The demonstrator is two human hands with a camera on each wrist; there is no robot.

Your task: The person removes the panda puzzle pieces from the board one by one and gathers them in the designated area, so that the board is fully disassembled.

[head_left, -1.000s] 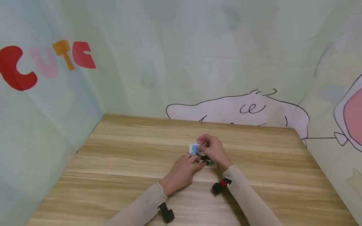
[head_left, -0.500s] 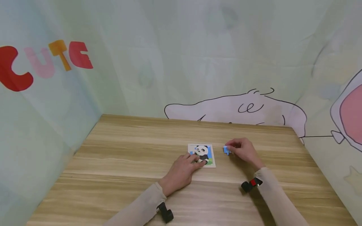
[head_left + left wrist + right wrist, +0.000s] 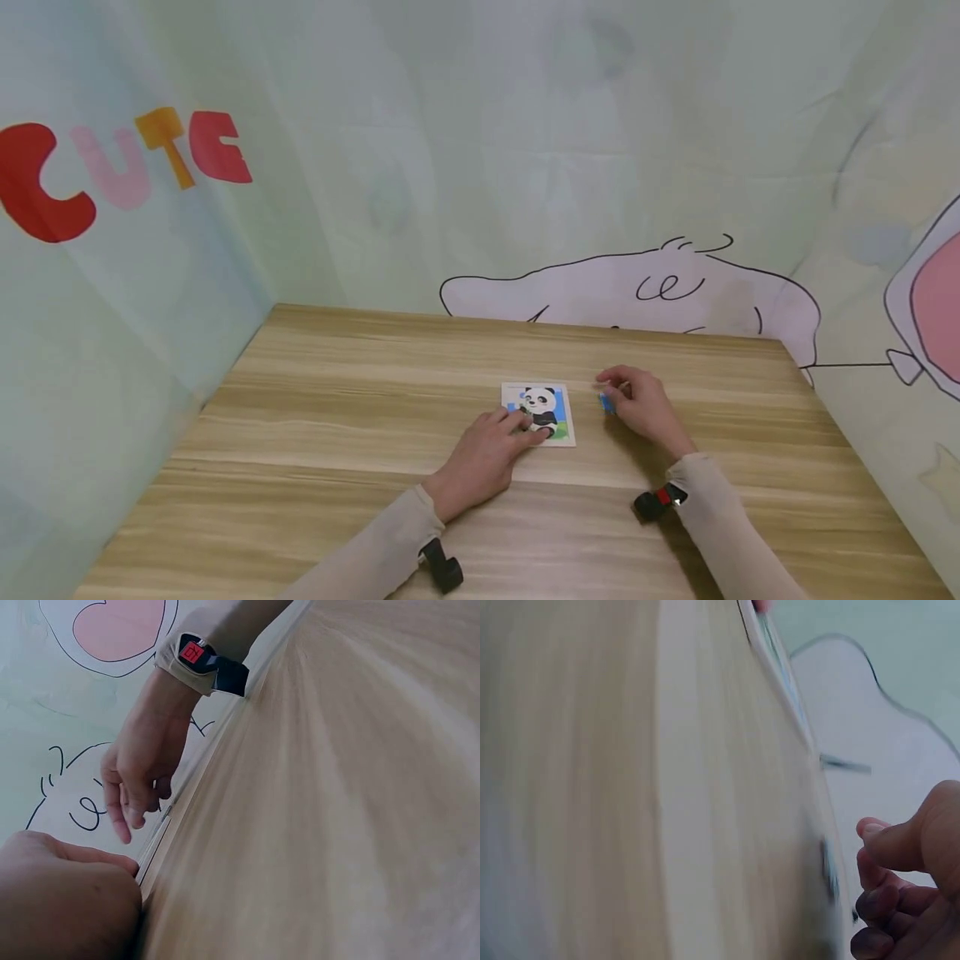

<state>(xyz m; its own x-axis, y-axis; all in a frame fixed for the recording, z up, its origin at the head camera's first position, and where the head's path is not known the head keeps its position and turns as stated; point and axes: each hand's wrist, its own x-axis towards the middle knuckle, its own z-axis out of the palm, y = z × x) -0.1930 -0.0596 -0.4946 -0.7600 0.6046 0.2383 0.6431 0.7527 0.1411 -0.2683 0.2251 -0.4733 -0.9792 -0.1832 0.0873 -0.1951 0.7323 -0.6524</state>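
Note:
A panda jigsaw puzzle (image 3: 558,410) in a pale square frame lies flat on the table. Its upper left part shows a pale bare patch. My left hand (image 3: 480,458) rests on the puzzle's lower left, fingers spread and covering part of the picture. A small blue jigsaw piece (image 3: 606,403) lies on the table right of the puzzle. My right hand (image 3: 643,408) hovers just over this piece with loosely bent fingers. In the right wrist view a gap shows between the piece (image 3: 829,871) and the thumb and fingers of the right hand (image 3: 911,877).
The wood-grain table (image 3: 360,483) spreads around both hands. A printed curtain wall (image 3: 375,167) stands behind its far edge and along both sides. Each wrist wears a small black camera (image 3: 442,568).
My right hand has moved right, from over the puzzle to beside it, carrying the blue jigsaw piece, and has let it go on the table. My left hand has stayed put.

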